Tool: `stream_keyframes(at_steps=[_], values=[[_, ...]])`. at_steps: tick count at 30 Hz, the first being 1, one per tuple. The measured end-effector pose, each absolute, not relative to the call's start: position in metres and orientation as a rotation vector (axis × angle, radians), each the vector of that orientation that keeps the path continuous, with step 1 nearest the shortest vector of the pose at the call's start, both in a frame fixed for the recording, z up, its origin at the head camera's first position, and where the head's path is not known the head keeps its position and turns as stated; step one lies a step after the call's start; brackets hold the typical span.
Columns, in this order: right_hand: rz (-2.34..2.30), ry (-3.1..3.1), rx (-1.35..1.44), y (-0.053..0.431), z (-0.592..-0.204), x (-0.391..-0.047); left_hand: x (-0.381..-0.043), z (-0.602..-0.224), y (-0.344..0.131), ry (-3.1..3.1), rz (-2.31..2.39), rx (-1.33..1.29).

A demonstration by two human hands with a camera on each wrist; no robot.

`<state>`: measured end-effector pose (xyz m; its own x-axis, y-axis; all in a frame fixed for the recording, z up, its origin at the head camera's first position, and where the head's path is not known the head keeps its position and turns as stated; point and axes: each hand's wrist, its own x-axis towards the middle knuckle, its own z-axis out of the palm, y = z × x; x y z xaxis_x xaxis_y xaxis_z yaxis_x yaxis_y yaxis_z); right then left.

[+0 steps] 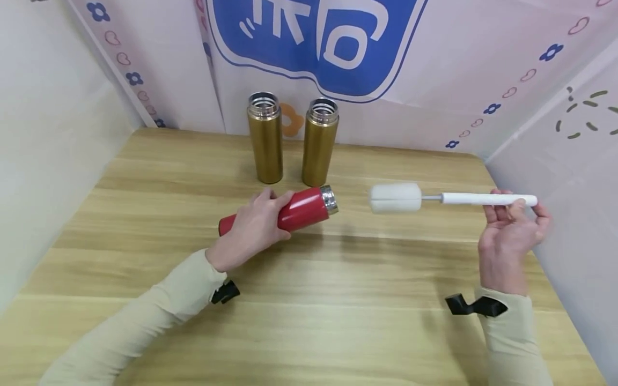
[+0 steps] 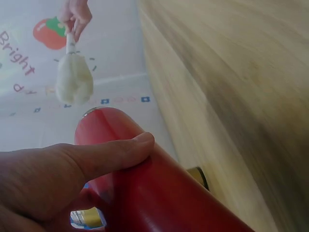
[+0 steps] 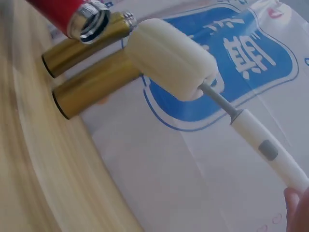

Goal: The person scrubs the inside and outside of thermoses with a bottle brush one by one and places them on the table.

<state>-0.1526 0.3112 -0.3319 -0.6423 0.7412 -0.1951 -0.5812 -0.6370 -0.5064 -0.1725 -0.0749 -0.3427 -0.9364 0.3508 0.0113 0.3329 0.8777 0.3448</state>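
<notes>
My left hand (image 1: 256, 222) grips a red thermos bottle (image 1: 304, 209) around its body. The bottle is tilted, its bare metal mouth (image 1: 330, 200) facing right. With my right hand (image 1: 509, 236) I hold a sponge bottle brush by its white handle (image 1: 483, 199), pinched near the far end. The brush's white sponge head (image 1: 396, 198) points at the bottle mouth, a short gap apart from it. In the right wrist view the sponge head (image 3: 171, 58) and the open bottle mouth (image 3: 89, 20) both show. The left wrist view has my thumb (image 2: 120, 150) across the red bottle.
Two gold bottles, one on the left (image 1: 267, 142) and one on the right (image 1: 319, 145), stand upright without lids at the table's back. The wooden table (image 1: 309, 332) is bounded by a printed back sheet (image 1: 410, 123) and white side walls.
</notes>
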Motion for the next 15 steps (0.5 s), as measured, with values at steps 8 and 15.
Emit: stream_keyframes(at_steps=[8, 15], values=[[2.327, -0.631, -0.286, 0.274, -0.331, -0.158, -0.172, -0.342, -0.062, 3.013, 0.511, 0.6], [2.285, -0.748, -0.081, 0.268, -0.333, -0.157, -0.169, -0.345, -0.06, 3.057, 0.517, 0.633]])
